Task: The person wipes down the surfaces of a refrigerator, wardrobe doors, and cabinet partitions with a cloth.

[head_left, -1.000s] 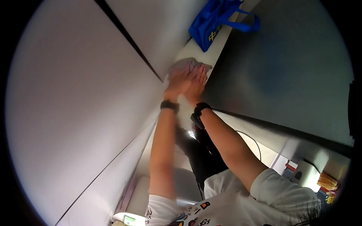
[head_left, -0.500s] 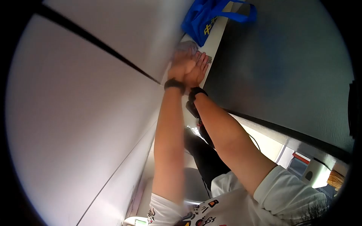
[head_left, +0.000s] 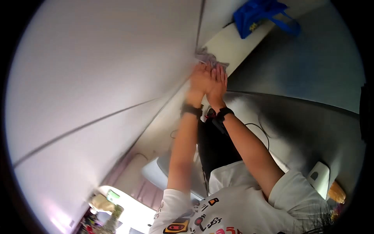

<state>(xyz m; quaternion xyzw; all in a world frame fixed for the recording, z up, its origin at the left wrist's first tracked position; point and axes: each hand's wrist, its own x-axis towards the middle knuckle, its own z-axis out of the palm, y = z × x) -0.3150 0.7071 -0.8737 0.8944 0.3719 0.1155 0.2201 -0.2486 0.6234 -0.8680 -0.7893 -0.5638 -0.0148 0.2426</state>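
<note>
A crumpled greyish-purple cloth (head_left: 210,59) lies on a pale, narrow surface (head_left: 233,48), against a large whitish panel. My left hand (head_left: 200,82) is on the near part of the cloth, its fingers bent over the edge and slightly smeared by motion. Beside it, touching it, my right hand (head_left: 217,86) lies flat with fingers stretched out onto the cloth. The palms and the cloth's underside are hidden. Each wrist wears a dark band.
A blue bag (head_left: 253,17) with handles and yellow print sits farther along the pale surface. To the right rises a dark panel (head_left: 304,66). A black cable (head_left: 267,136) loops below it. A white box (head_left: 318,179) stands at lower right.
Both hands and the cloth have slid along the pale surface, away from the blue bag. The camera view has turned, so the bag appears farther right.
</note>
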